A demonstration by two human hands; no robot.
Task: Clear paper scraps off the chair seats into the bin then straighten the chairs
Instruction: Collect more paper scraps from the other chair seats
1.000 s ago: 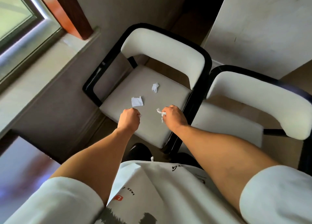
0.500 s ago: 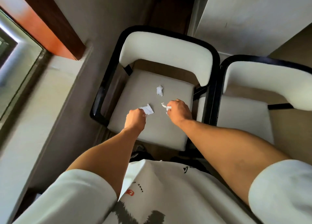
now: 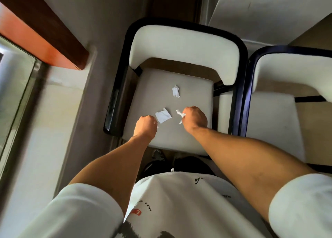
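Observation:
A white-cushioned chair with a black frame (image 3: pixel 152 94) stands in front of me. Two loose paper scraps lie on its seat: a crumpled one (image 3: pixel 175 91) near the middle and a flat one (image 3: pixel 163 116) nearer to me. My left hand (image 3: pixel 145 125) is a fist just left of the flat scrap, with a sliver of white paper showing at its fingers. My right hand (image 3: pixel 195 119) is closed on a twisted paper scrap (image 3: pixel 179 114) that sticks out to the left. No bin is in view.
A second matching chair (image 3: pixel 269 130) stands close against the first on the right. A pale tabletop (image 3: pixel 269 9) lies beyond both chair backs. On the left are a wall ledge (image 3: pixel 59 112) and a window with a reddish wooden frame (image 3: pixel 36 22).
My view has swung to look straight down on the chair. Both fists have stayed closed over the seat, and my left hand has come up beside the flat scrap.

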